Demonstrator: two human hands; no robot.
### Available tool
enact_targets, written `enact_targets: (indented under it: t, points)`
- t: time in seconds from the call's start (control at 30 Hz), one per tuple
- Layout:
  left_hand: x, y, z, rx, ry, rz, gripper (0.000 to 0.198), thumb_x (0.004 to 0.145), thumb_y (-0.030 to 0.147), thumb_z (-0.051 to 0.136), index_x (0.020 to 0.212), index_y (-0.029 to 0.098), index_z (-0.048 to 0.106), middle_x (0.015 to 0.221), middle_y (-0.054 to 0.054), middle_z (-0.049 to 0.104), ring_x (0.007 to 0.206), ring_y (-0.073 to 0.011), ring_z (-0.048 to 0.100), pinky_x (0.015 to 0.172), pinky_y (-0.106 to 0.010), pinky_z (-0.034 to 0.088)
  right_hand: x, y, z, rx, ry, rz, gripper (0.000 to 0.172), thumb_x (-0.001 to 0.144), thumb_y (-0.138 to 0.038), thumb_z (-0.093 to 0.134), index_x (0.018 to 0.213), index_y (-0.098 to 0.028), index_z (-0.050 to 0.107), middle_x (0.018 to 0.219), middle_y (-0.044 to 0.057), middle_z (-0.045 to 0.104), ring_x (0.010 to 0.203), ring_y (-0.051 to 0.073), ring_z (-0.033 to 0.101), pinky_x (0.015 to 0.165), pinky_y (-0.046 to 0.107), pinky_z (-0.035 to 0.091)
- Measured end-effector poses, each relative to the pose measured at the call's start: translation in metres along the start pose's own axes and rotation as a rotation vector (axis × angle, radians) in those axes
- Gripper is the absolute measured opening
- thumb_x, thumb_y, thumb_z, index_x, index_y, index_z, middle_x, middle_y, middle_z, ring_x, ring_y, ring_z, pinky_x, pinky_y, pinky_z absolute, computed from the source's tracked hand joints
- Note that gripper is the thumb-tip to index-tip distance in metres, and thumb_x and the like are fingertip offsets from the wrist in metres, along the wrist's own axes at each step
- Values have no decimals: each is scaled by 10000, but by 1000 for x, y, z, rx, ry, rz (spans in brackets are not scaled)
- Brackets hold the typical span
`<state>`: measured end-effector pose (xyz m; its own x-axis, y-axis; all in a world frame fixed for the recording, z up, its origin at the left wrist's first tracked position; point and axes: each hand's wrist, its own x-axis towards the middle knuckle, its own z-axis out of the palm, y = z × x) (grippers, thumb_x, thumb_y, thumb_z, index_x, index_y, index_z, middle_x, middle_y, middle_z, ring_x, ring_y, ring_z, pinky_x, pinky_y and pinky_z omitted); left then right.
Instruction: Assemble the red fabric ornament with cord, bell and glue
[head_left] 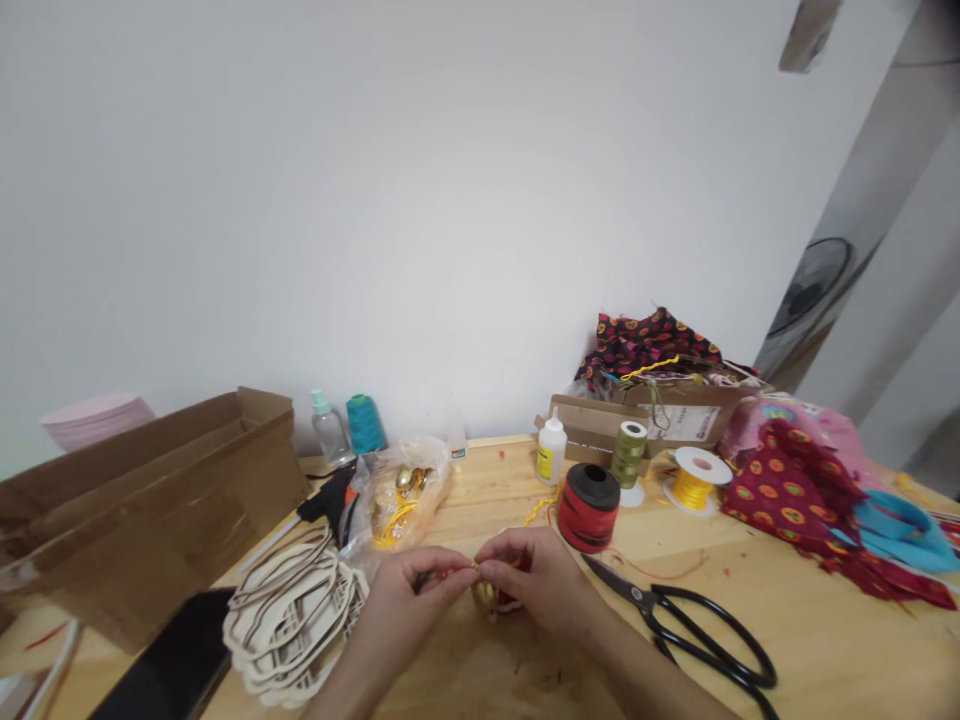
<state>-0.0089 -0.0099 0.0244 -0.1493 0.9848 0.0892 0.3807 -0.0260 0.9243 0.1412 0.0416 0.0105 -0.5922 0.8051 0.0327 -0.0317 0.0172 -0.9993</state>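
We judge the step in hand to be fine fingertip work on one small red and gold piece [484, 597], held low over the middle of the surface [487, 505]. Our left hand [405, 590] has its grip closed, thumb against forefinger, on the piece's near-left end; our right hand [541, 585] has its grip pinched shut on the same piece, the fingertips of both nearly meeting. What exactly lies between them is too small to tell. The next move, we think, calls for a firm pinch on one side and a small, careful pull or turn on the other.

Counting from the left, we have one pink stack [97, 420], one long cardboard box [180, 510], one pile of pale cut-outs [292, 625] too overlapped to count, one spray bottle [330, 435], one teal thread cone [364, 425] and one plastic bag [435, 470] with gold and yellow bits. Right of our hands' meeting point stand one squeeze bottle [552, 450], one red-and-black spool [589, 510], one olive spool [628, 455], one pair of scissors [637, 597], one yellow cord reel [691, 488] and one blue cloth [904, 530].
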Motion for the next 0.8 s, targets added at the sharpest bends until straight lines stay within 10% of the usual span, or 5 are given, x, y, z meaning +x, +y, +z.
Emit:
enact_targets:
  t: [0.23,0.8]
  points:
    - [-2,-3,3,-470,-143,-270,323,674,436,584,585,126,590,358,124,228,351,-29,120,348,-170,78,-2,-4,-1,-272,104,-164,138,711,-265,583,729,-157,669,650,17,626,565,98,526,507,188,413]
    - [-4,-1,6,-580,-134,-349,271,591,383,673,666,124,641,370,124,255,357,-19,119,352,-165,52,-5,-8,-1,-806,80,-579,155,804,-193,510,677,-175,597,586,-21,569,588,94,469,623,205,315]
